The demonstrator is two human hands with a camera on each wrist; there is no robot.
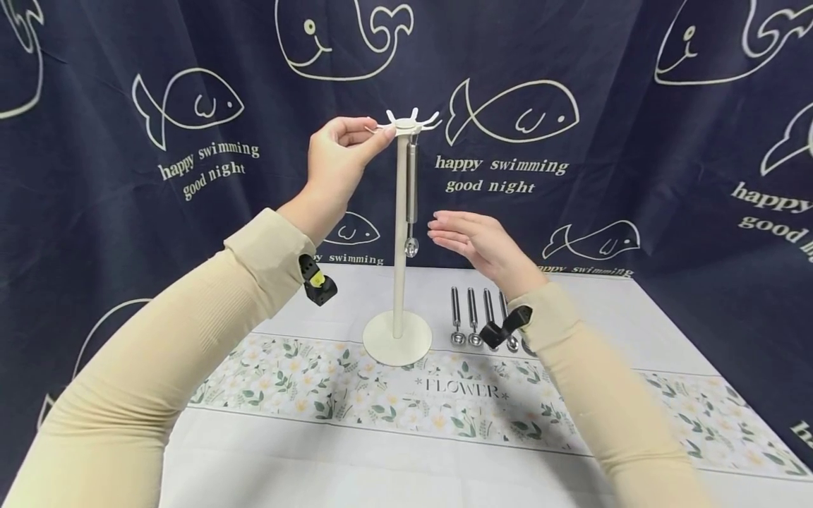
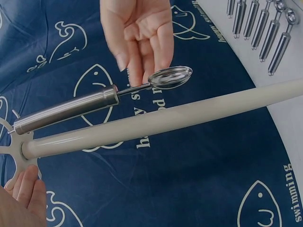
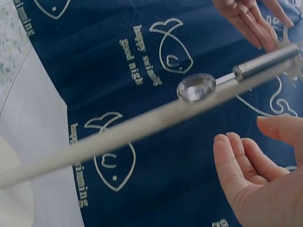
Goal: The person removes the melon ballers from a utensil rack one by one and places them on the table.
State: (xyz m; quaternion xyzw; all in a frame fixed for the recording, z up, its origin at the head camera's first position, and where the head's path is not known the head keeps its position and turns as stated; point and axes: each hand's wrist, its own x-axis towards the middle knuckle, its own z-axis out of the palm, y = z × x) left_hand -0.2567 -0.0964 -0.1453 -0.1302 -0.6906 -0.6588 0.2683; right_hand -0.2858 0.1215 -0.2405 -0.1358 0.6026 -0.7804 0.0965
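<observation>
A cream hanging stand (image 1: 399, 282) with a ring of hooks on top stands upright on its round base. From one hook hangs a small steel spoon (image 1: 412, 187), bowl downward, with a thick cylindrical handle; its bowl (image 3: 196, 88) shows near the pole in the right wrist view. At the stand's top, my left hand (image 1: 339, 159) pinches the hook ring's left edge between thumb and fingers. Just right of the hanging spoon, my right hand (image 1: 483, 243) is raised with relaxed fingers, holding nothing and apart from the spoon.
Several similar steel spoons (image 1: 472, 314) lie in a row on the white table, right of the stand, partly hidden by my right wrist. A floral runner (image 1: 286, 381) crosses the table. Behind hangs a dark blue curtain (image 1: 394, 42) with fish drawings.
</observation>
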